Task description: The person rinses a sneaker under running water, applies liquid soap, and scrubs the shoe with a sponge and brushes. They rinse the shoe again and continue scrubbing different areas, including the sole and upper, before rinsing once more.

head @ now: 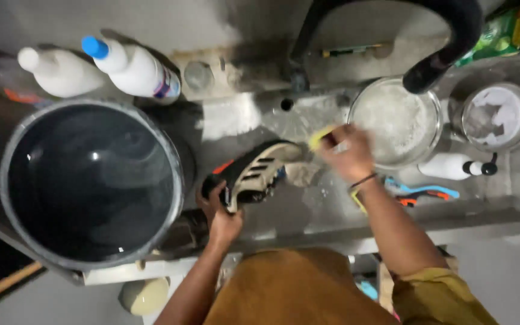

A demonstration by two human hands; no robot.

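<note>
One bucket (91,180) of dark water.

Wet grey concrete bench (242,117) with raised front ledge (440,219), surface stained and soapy. Dark curved tap (446,36) arches over far side from grimy grey wall (151,18). Pale grey floor (507,271) below on right; darker strip with wooden stick (4,286) at lower left. Light dim, glints on wet patches.
</note>
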